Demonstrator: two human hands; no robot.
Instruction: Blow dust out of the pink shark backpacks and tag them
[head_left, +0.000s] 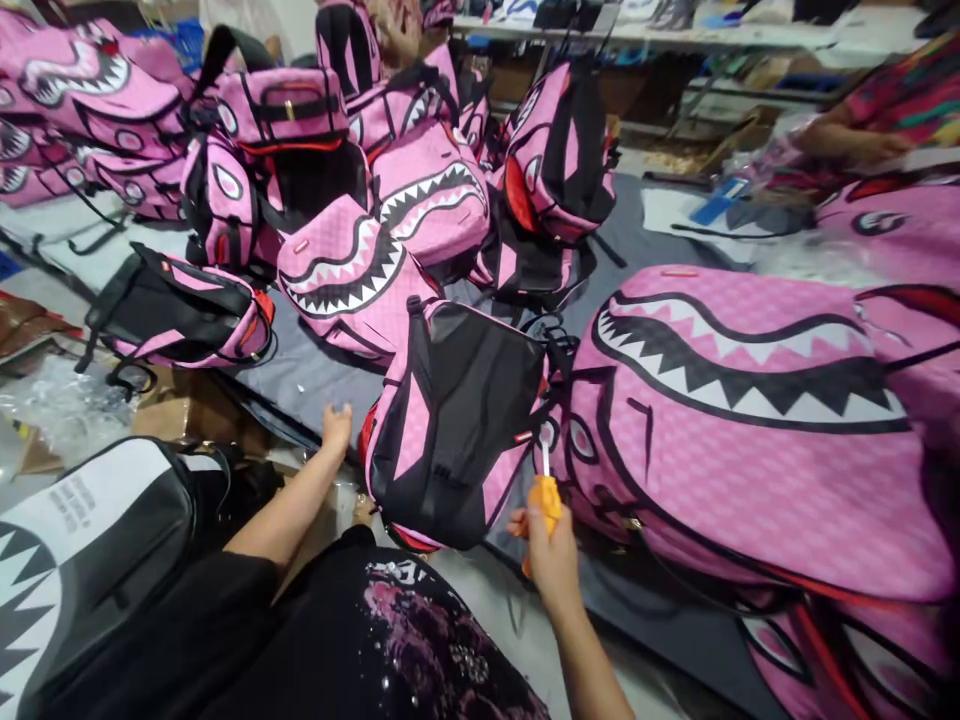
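A grey-covered surface point(630, 222) heaped with pink backpacks point(435, 195) spans the workroom, and at its near edge the black-backed backpack point(469, 400) is right in front of you, dark panel facing your way. Your right grip point(553, 548) is clamped around an orange-handled tool point(547, 500) beside that backpack's right edge; whether the pale tip touches it is unclear. Your left grip point(337, 428), just left of the same backpack and apart from it, shows nothing held, though whether its fingertips meet cannot be told. A larger-looking shark-mouth backpack point(750, 420) crowds its right side. The black-backed bag is probably light for its bulk and soft at the sides, its panel somewhat stiffer; that smooth face may slip under a flat palm, but little seems fragile. Your surest holds are likely its edge piping or the black strap point(415, 318) at its top left corner.
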